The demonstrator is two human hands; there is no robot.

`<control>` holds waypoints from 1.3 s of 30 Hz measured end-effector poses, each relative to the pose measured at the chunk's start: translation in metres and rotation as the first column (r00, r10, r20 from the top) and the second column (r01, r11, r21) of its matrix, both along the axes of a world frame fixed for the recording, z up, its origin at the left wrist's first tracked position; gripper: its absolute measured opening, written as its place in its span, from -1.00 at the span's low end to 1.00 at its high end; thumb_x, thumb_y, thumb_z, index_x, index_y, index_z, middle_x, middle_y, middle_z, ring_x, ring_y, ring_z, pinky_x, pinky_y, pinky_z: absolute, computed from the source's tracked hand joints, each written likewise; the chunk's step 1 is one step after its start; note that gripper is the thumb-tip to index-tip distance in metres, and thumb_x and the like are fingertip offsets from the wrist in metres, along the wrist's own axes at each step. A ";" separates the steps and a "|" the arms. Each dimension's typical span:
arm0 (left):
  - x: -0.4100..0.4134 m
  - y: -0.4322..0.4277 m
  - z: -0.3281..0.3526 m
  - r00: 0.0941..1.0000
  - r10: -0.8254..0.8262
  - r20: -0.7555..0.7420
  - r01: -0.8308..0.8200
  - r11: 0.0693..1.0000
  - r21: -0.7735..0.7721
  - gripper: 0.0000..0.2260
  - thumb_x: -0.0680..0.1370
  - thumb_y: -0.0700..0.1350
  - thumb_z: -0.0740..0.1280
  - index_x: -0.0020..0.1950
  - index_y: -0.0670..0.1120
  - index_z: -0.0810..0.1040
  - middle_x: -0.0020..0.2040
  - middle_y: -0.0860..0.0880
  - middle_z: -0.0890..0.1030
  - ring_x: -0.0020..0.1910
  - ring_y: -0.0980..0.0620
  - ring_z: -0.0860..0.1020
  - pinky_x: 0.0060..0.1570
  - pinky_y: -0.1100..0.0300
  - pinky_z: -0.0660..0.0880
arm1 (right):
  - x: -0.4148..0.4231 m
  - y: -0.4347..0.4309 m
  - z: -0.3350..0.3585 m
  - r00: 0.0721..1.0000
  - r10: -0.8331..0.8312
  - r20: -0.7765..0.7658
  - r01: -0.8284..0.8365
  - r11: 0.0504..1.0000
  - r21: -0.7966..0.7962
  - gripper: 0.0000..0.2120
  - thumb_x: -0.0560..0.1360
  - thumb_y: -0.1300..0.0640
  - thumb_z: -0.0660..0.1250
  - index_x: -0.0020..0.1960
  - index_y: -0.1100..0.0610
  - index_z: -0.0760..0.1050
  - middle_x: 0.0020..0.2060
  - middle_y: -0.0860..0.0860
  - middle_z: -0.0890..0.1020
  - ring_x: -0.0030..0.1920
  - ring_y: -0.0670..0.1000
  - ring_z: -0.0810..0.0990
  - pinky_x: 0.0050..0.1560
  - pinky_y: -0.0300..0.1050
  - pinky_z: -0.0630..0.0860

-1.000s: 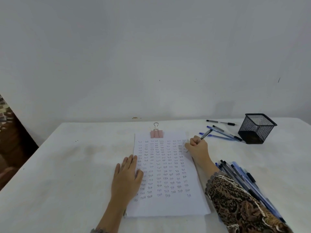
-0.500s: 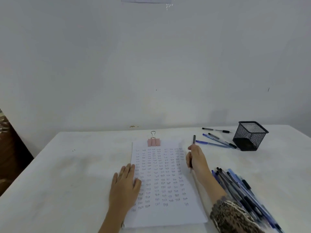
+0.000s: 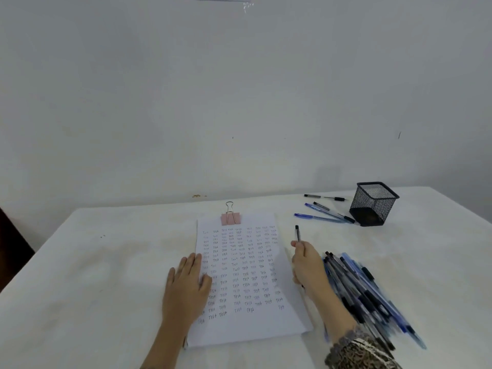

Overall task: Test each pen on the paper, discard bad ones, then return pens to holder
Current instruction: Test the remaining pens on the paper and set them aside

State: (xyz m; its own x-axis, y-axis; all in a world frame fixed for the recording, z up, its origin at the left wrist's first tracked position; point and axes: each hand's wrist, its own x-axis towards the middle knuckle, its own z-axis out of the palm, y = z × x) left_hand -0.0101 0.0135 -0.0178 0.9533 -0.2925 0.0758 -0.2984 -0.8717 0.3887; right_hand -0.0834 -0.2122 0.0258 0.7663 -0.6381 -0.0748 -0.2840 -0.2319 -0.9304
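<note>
A white paper (image 3: pixel 269 326) covered in rows of handwritten "Test" lies on the table, clipped at its top by a pink binder clip (image 3: pixel 230 218). My left hand (image 3: pixel 186 286) rests flat on the paper's left edge, fingers spread. My right hand (image 3: pixel 306 265) sits just off the paper's right edge, closed around a black pen (image 3: pixel 297 233) whose end sticks up and away from me. A large pile of blue and black pens (image 3: pixel 364 291) lies right of my right forearm. The black mesh holder (image 3: pixel 374 203) stands at the back right, apparently empty.
Several pens (image 3: pixel 326 211) lie loose on the white table (image 3: pixel 106 275), just left of the holder. A plain white wall rises behind the table. The table's left edge drops off beside a dark area at far left. My patterned sleeve (image 3: pixel 359 352) is at the bottom right.
My right hand has drawn back from the paper's upper right toward me, turning the pen upright. The camera has tilted upward, showing more wall. My left hand stays flat on the paper.
</note>
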 end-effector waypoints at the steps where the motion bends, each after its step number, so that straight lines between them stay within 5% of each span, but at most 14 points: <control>1: -0.001 0.000 0.000 1.000 -0.001 0.001 0.001 1.000 -0.005 -0.41 0.49 0.09 -0.16 0.51 -0.03 0.00 0.53 0.03 0.03 0.50 0.08 -0.03 0.46 0.11 -0.14 | -0.006 -0.008 0.006 0.999 0.009 -0.031 -0.012 0.996 -0.094 -0.72 0.63 0.15 0.01 0.22 0.20 0.40 -0.29 0.03 0.46 -0.42 -0.05 0.35 -0.41 -0.20 0.33; 4: -0.001 0.001 -0.002 1.000 -0.004 0.008 0.004 1.000 -0.010 -0.48 0.57 0.07 -0.10 0.51 -0.04 0.00 0.53 0.03 0.03 0.50 0.08 -0.03 0.47 0.10 -0.13 | -0.031 -0.042 0.019 0.984 -0.078 -0.158 0.000 0.895 -0.446 -0.75 0.57 0.22 0.14 0.17 0.24 0.50 -0.03 0.18 0.57 -0.22 0.03 0.43 -0.28 -0.23 0.27; 7: -0.001 0.000 -0.002 1.000 -0.003 0.019 0.003 0.999 -0.034 -0.52 0.61 0.00 0.01 0.51 -0.04 0.00 0.53 0.03 0.04 0.50 0.08 -0.03 0.47 0.11 -0.13 | -0.063 -0.071 0.019 0.895 -0.265 -0.359 -0.008 0.795 -0.606 -0.75 0.52 0.11 0.23 0.18 0.07 0.50 0.11 0.09 0.59 0.07 0.13 0.51 -0.08 -0.14 0.38; 10: -0.002 0.001 -0.002 1.000 -0.003 0.024 0.004 0.999 -0.047 -0.52 0.61 -0.02 0.03 0.51 -0.04 0.02 0.52 0.02 0.05 0.50 0.07 -0.02 0.47 0.10 -0.12 | -0.083 -0.084 0.010 0.835 -0.202 -0.512 -0.114 0.847 -0.520 -0.72 0.50 0.06 0.28 0.19 0.06 0.47 0.04 0.03 0.57 0.02 0.09 0.52 -0.01 -0.07 0.49; 20: 0.001 0.002 -0.006 0.999 -0.005 0.044 0.008 0.998 -0.065 -0.52 0.61 0.00 0.01 0.51 -0.04 0.03 0.52 0.03 0.06 0.50 0.08 -0.01 0.47 0.10 -0.11 | -0.045 -0.120 0.052 0.886 -0.131 -0.444 -0.140 0.838 -0.527 -0.74 0.51 0.00 0.28 0.13 0.10 0.52 0.06 0.07 0.58 0.01 0.07 0.54 0.10 -0.04 0.49; 22: 0.001 0.001 -0.006 0.999 -0.004 0.040 0.006 0.999 -0.042 -0.44 0.53 0.14 -0.11 0.51 -0.04 0.03 0.52 0.03 0.07 0.50 0.07 -0.01 0.46 0.11 -0.11 | -0.010 -0.126 0.064 0.901 -0.085 -0.425 -0.197 0.793 -0.576 -0.75 0.54 0.08 0.21 0.12 0.16 0.53 0.02 0.11 0.60 -0.01 0.10 0.56 0.05 -0.09 0.49; 25: 0.002 0.000 -0.008 0.998 0.007 0.057 -0.005 0.999 -0.042 -0.19 0.30 0.22 -0.33 0.50 -0.03 0.06 0.51 0.03 0.10 0.50 0.08 0.02 0.45 0.12 -0.11 | 0.038 -0.128 0.062 0.856 0.016 -0.517 -0.386 0.686 -0.617 -0.68 0.60 0.21 0.07 0.29 0.21 0.45 0.25 0.14 0.51 0.24 0.12 0.47 0.21 -0.12 0.37; 29: 0.000 0.000 -0.006 0.999 0.017 0.044 -0.016 0.999 -0.034 -0.21 0.31 0.21 -0.33 0.51 -0.02 0.05 0.52 0.05 0.08 0.50 0.10 0.00 0.45 0.14 -0.13 | 0.075 -0.135 0.031 0.739 0.118 -0.663 -0.596 0.572 -0.563 -0.61 0.60 0.29 0.01 0.43 0.22 0.23 0.43 0.15 0.28 0.41 0.12 0.28 0.31 -0.10 0.27; 32: -0.001 0.001 -0.005 0.999 0.021 0.041 -0.020 0.999 -0.030 -0.16 0.26 0.21 -0.36 0.51 -0.02 0.05 0.52 0.05 0.08 0.50 0.10 0.00 0.45 0.15 -0.13 | 0.086 -0.143 0.004 0.731 0.080 -0.678 -0.616 0.504 -0.605 -0.59 0.61 0.22 0.03 0.45 0.20 0.17 0.44 0.12 0.26 0.41 0.11 0.28 0.30 -0.09 0.30; 34: -0.001 0.001 -0.005 0.999 0.018 0.040 -0.017 1.000 -0.026 -0.17 0.27 0.21 -0.36 0.51 -0.03 0.05 0.52 0.05 0.09 0.50 0.10 0.00 0.45 0.14 -0.11 | 0.089 -0.146 -0.010 0.791 -0.011 -0.611 -0.549 0.429 -0.718 -0.67 0.61 0.14 0.07 0.36 0.11 0.33 0.34 0.09 0.38 0.34 0.10 0.35 0.27 -0.05 0.32; 37: 0.000 0.000 -0.005 0.999 0.022 0.039 -0.021 0.999 -0.031 -0.16 0.27 0.21 -0.36 0.51 -0.03 0.04 0.52 0.05 0.08 0.50 0.09 0.00 0.45 0.15 -0.12 | 0.094 -0.148 -0.013 0.868 0.003 -0.497 -0.439 0.474 -0.763 -0.80 0.60 0.09 0.13 0.14 0.04 0.47 0.09 0.02 0.49 0.18 0.09 0.46 0.16 0.00 0.33; 39: 0.000 0.000 -0.005 0.999 0.021 0.036 -0.020 0.999 -0.031 -0.16 0.26 0.22 -0.36 0.51 -0.02 0.03 0.52 0.05 0.07 0.50 0.10 -0.01 0.45 0.15 -0.14 | 0.100 -0.150 -0.006 0.941 0.176 -0.290 -0.328 0.684 -0.651 -0.86 0.59 0.18 0.14 0.01 0.02 0.46 -0.13 0.02 0.46 -0.03 0.13 0.50 -0.05 -0.03 0.33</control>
State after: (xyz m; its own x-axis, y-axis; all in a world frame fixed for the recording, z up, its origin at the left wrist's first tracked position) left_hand -0.0097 0.0139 -0.0226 0.9554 -0.2701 0.1192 -0.2952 -0.8658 0.4041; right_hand 0.0164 -0.3622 0.0199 0.9242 -0.3550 0.1410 -0.2690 -0.8670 -0.4195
